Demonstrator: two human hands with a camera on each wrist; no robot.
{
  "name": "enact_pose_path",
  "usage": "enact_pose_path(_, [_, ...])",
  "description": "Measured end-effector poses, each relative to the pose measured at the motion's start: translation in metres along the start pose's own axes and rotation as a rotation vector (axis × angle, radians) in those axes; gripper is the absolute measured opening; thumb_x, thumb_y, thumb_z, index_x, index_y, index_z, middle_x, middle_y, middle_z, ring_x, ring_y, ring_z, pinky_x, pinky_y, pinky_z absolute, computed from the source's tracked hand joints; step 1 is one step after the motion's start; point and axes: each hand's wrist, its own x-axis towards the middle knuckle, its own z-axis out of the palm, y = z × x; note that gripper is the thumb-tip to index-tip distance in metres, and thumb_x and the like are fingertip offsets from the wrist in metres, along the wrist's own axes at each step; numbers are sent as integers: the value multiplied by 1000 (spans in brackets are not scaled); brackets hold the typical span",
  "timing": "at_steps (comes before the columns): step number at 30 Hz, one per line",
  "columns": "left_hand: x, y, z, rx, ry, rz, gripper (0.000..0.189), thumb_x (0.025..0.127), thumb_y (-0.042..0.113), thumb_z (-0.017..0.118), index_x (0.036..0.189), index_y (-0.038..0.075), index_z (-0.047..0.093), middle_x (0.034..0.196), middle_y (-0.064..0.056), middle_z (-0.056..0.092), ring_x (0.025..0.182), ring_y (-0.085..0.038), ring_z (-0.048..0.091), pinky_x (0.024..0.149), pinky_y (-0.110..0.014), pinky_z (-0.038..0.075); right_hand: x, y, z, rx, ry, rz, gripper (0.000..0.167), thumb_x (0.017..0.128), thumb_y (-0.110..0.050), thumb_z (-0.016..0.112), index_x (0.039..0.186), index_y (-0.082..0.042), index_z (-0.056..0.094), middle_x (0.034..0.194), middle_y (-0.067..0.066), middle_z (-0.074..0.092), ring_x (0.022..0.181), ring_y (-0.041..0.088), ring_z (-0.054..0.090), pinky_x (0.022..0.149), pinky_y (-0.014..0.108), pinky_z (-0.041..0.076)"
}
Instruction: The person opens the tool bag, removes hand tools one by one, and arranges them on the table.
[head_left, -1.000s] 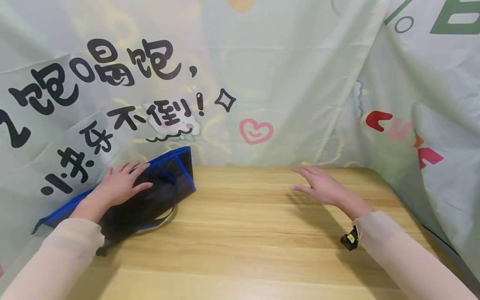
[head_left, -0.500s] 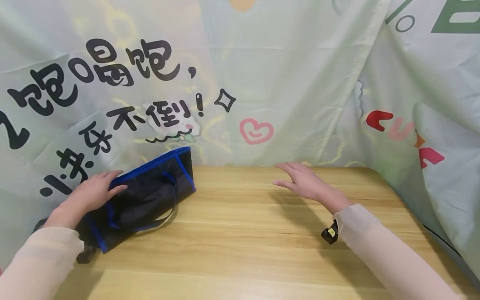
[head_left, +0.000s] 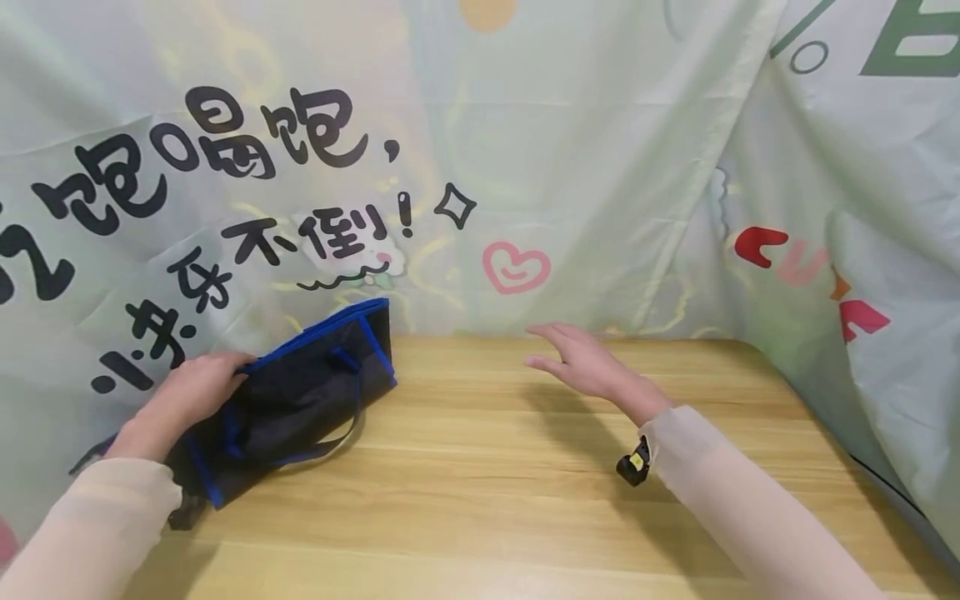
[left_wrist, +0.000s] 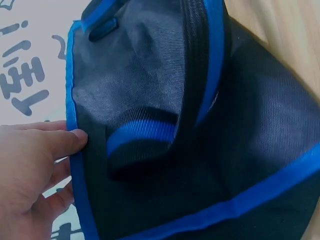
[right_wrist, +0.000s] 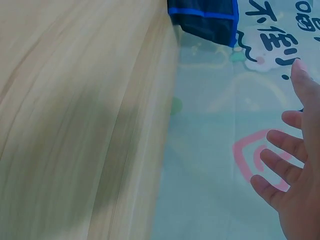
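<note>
A dark fabric tote bag (head_left: 300, 400) with blue trim and strap handles stands on the left of the table, leaning toward the backdrop. My left hand (head_left: 197, 390) pinches its blue-edged top rim near the left end. In the left wrist view the thumb (left_wrist: 72, 142) lies over the front of the rim, with the fingers behind it. One handle (left_wrist: 197, 75) loops out from the bag's face. My right hand (head_left: 588, 367) hovers over the table to the right of the bag, fingers extended and holding nothing; the right wrist view shows its fingers (right_wrist: 282, 167) spread apart.
The wooden table (head_left: 450, 492) reaches back to a printed cloth backdrop (head_left: 585, 183) with dark lettering and a pink heart. More cloth (head_left: 885, 333) hangs along the right side. A small black device (head_left: 633, 463) sits at the right wrist.
My left hand has moved left along the bag's top and now grips its rim. The right hand has drifted left over the table. The bag has stayed in place.
</note>
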Motion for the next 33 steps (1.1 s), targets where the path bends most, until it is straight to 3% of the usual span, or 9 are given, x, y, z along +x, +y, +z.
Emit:
enact_pose_path(12, [-2, 38, 1, 8, 84, 151, 14, 89, 7, 67, 103, 7, 65, 86, -8, 66, 75, -33, 63, 68, -53, 49, 20, -26, 16, 67, -22, -23, 65, 96, -55, 50, 147, -15, 43, 145, 8, 47, 135, 30, 39, 108, 51, 30])
enact_pose_path(19, [-3, 68, 0, 5, 104, 170, 23, 87, 5, 69, 109, 2, 67, 95, -14, 69, 81, -35, 64, 70, -52, 51, 37, -45, 33, 111, -16, -39, 61, 97, -48, 54, 146, -13, 45, 145, 8, 47, 136, 28, 39, 109, 49, 29])
enact_pose_path(23, [-2, 80, 1, 7, 123, 185, 23, 85, 4, 71, 107, 1, 68, 93, -14, 69, 81, -35, 65, 71, -51, 52, 45, -56, 42, 135, -22, -43, 62, 97, -50, 53, 145, -12, 45, 146, 7, 47, 136, 26, 39, 110, 47, 30])
enact_pose_path(33, [-4, 110, -3, 27, 175, 300, 23, 82, 4, 74, 104, 1, 68, 88, -13, 69, 73, -32, 66, 65, -47, 52, 60, -79, 58, 262, -2, -53, 59, 97, -49, 54, 143, -13, 49, 141, 3, 52, 125, 27, 51, 101, 45, 41])
